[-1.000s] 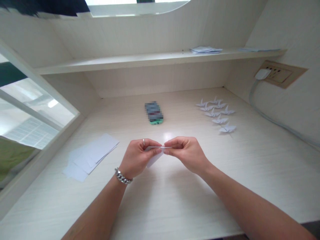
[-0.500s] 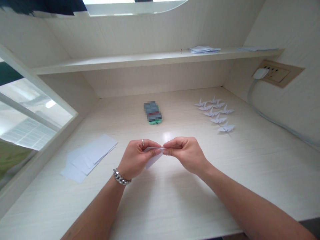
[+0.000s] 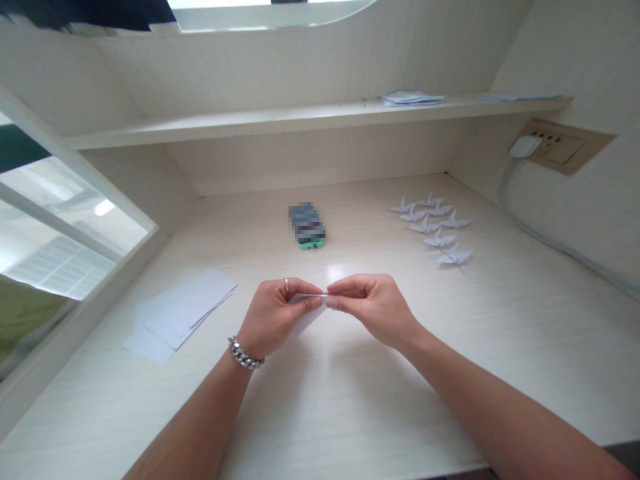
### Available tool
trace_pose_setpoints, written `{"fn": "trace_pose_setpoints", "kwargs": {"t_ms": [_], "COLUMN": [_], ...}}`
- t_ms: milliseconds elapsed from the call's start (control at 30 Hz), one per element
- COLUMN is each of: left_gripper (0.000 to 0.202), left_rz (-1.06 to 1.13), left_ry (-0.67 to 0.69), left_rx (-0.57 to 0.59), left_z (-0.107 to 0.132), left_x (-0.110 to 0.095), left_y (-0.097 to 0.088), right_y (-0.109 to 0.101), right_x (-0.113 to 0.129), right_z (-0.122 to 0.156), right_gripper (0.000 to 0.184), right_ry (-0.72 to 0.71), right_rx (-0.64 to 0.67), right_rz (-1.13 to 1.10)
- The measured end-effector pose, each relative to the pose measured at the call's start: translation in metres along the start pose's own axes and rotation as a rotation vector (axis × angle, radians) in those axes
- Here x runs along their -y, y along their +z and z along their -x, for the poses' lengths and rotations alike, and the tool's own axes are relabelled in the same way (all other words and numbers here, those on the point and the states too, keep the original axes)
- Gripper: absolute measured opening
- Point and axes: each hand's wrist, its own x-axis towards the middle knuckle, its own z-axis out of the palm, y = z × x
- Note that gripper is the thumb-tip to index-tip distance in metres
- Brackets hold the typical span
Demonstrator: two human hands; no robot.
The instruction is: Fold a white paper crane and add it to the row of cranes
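A small folded piece of white paper (image 3: 306,321) is pinched between both hands, just above the desk. My left hand (image 3: 275,312) grips its upper edge between thumb and fingers; a ring and a chain bracelet show on that side. My right hand (image 3: 377,305) pinches the same paper at its right end, thumb below and fingers above. The two hands' fingertips nearly meet and cover much of the paper, so the fold's full shape is hidden.
Loose white sheets (image 3: 187,310) lie fanned out at the left. Several white paper cranes (image 3: 440,227) stand at the right. A pixelated phone-like object with a green end (image 3: 311,245) lies at centre. Papers (image 3: 411,99) rest on the shelf (image 3: 250,121); a cable (image 3: 545,241) hangs from the wall socket (image 3: 565,148).
Both hands keep their pinch on the paper in almost the same place. The whole view has shifted very slightly.
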Motion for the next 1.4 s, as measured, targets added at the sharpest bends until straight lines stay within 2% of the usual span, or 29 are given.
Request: {"fn": "trace_pose_setpoints", "kwargs": {"t_ms": [133, 333, 467, 600, 767, 1000, 1267, 1400], "left_gripper": [0.014, 0.016, 0.018, 0.023, 0.021, 0.02, 0.021, 0.022], "left_rz": [0.003, -0.039, -0.046, 0.03, 0.122, 0.123, 0.379, 0.435], "left_ry": [-0.017, -0.037, -0.017, -0.058, -0.142, -0.144, -0.189, -0.207], "left_rx": [0.018, 0.004, 0.05, 0.101, 0.047, 0.059, -0.046, -0.062], "left_z": [-0.001, -0.001, -0.001, -0.001, -0.003, -0.003, -0.004, -0.004], "left_x": [-0.002, 0.0, 0.0, -0.002, -0.001, 0.001, 0.002, 0.003], "left_y": [0.0, -0.002, 0.0, 0.002, 0.001, 0.002, 0.006, 0.009], "right_y": [-0.002, -0.009, -0.006, -0.002, -0.004, -0.002, 0.0, 0.002], "right_x": [0.0, 0.0, 0.0, 0.0, 0.003, -0.002, -0.003, -0.002], "right_z": [-0.002, -0.005, -0.004, -0.003, -0.004, -0.004, -0.003, -0.004], "right_gripper": [0.023, 0.033, 0.029, 0.03, 0.033, 0.032, 0.034, 0.032], "right_ry": [0.008, 0.143, 0.11, 0.113, 0.17, 0.192, 0.262, 0.323], "right_rx": [-0.007, 0.072, 0.135, 0.109, 0.07, 0.098, 0.062, 0.082], "right_rz": [0.02, -0.031, 0.024, -0.004, -0.07, -0.064, -0.168, -0.172]}}
